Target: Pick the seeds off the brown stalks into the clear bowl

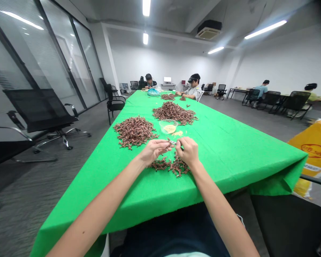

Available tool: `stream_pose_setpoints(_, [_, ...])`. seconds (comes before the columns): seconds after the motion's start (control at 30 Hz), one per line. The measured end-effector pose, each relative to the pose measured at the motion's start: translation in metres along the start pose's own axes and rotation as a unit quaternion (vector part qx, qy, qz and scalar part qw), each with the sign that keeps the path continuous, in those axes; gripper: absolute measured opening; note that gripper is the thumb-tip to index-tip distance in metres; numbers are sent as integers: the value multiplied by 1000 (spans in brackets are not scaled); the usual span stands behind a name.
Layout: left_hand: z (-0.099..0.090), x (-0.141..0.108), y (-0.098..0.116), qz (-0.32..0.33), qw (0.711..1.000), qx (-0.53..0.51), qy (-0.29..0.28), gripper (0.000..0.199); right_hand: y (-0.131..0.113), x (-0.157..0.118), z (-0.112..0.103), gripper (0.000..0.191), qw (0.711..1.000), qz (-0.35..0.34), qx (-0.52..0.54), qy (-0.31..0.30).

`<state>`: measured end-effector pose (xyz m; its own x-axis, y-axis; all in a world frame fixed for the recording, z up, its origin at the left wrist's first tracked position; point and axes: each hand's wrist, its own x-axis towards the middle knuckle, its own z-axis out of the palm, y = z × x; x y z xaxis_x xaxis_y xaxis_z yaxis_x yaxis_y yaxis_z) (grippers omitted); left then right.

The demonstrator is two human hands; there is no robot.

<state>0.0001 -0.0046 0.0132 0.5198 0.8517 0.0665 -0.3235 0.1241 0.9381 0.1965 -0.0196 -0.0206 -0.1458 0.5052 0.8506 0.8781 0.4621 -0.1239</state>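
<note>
The left hand [153,151] and right hand [188,151] are closed, fingers [167,143] pinching a small silver piece [172,142] — a slack pinch could drop it into the brown twisted pile [169,166] just below the fingers, on the green-covered counter [230,167].

**Markings Inspection: Nothing Legible**

Beyond the right edge of the green-covered table [230,160], a yellow bag [307,150] bears a red oval stamp [314,150] with lettering inside, and a white band [311,168] lower down carries small print. Both are too small and blurred to read. No text, brand or number can be confirmed.
</note>
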Motion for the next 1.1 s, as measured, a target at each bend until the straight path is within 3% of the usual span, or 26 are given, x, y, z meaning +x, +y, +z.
stream_pose_setpoints(0.6, [-2, 2, -4, 8, 999, -40, -9, 26, -2, 0, -1, 28, 999, 25, 19, 23])
stream_pose_setpoints(1.1, [0, 1, -2, -2, 999, -40, -10, 29, -2, -2, 1, 28, 999, 5, 15, 48])
